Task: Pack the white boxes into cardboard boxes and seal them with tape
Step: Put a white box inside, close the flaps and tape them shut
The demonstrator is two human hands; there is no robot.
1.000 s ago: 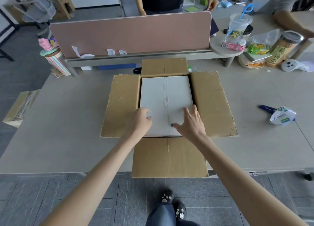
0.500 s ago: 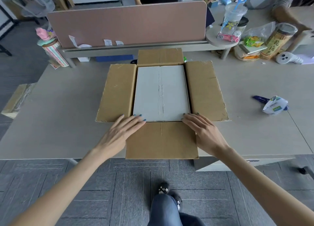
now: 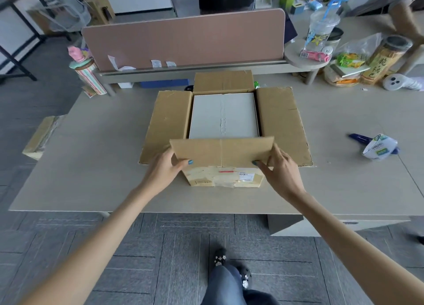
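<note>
While the left hand and right hand each pinched a corner of the near flap, half-raised over the white box seated in the cardboard box, we judged it might spring open once either hand reached right for the tape dispenser.

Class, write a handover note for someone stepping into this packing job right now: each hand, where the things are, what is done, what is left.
Left hand grips the left end of the near flap.
Right hand grips that flap's right end.
White box lies inside the cardboard box on the table; its other flaps lie open.
Tape dispenser sits to the right, untouched.
Done: white box packed.
Left: fold all flaps shut, tape the seam.
</note>
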